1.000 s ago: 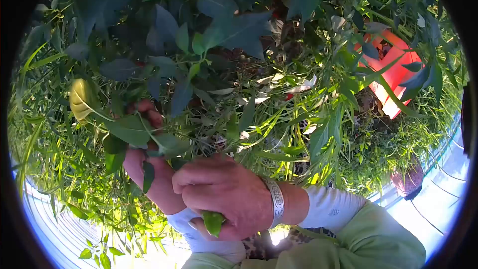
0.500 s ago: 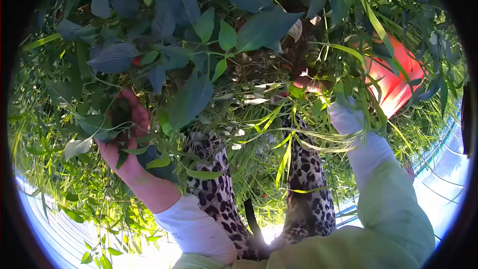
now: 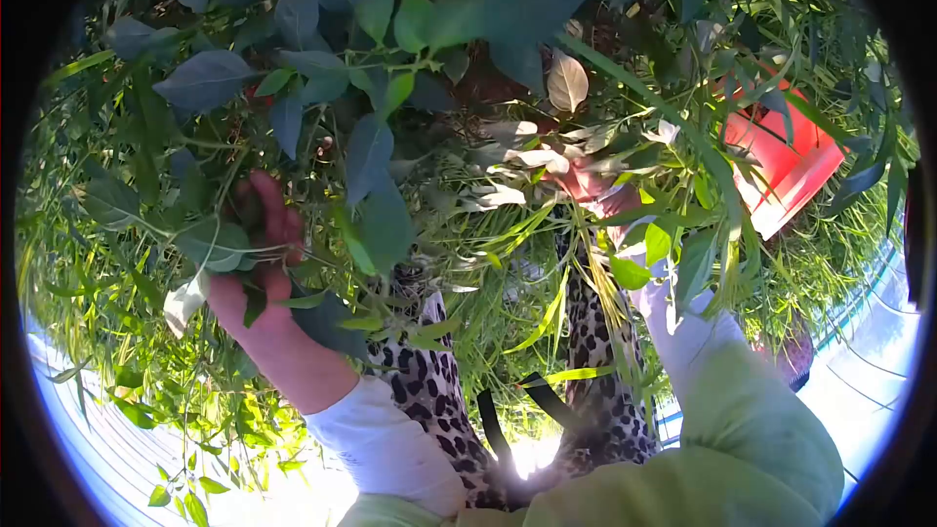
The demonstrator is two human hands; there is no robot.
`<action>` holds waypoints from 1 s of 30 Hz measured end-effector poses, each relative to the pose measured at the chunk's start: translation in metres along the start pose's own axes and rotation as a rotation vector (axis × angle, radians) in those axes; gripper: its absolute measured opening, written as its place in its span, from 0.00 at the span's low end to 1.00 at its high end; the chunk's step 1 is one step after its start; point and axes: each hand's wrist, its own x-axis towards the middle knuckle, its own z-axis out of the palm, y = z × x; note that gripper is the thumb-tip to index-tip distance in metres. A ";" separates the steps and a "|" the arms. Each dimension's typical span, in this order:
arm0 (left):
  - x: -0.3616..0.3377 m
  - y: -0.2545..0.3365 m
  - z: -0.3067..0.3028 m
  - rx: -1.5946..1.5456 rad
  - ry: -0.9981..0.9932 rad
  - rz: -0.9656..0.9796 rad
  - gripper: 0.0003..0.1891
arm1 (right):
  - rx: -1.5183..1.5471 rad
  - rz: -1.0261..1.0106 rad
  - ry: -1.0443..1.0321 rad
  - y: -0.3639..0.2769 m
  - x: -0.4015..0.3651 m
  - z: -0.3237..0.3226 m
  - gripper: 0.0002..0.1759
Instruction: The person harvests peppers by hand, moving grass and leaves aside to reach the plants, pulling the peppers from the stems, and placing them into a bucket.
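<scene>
My left hand (image 3: pixel 279 224) is among the leafy plant (image 3: pixel 366 161) on the left side of the head view. Its fingers are curled round dark green foliage, and I cannot make out what exactly lies in the grip. Half covered by leaves and grass blades, my right hand (image 3: pixel 613 201) reaches low into the plant near the centre. Its fingers are hidden. Pale dry leaves (image 3: pixel 567 83) hang just above that hand. A small red spot, perhaps a fruit, shows through the foliage above the left hand.
A red bucket (image 3: pixel 786 161) tilts in the grass to the right, partly behind leaves. My legs in leopard-print trousers (image 3: pixel 429 381) stand below the plant. Pale plastic sheeting (image 3: pixel 859 371) lies at both lower sides. Long grass (image 3: pixel 547 312) grows between and around my legs.
My right hand has moved left and inward, away from the bucket, into the leaves. Stems and leaves near it have shifted. The left hand stays in nearly the same place.
</scene>
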 end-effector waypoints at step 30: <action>-0.017 -0.020 0.014 0.448 0.124 0.154 0.27 | 0.665 -0.530 0.107 -0.164 -0.072 -0.056 0.25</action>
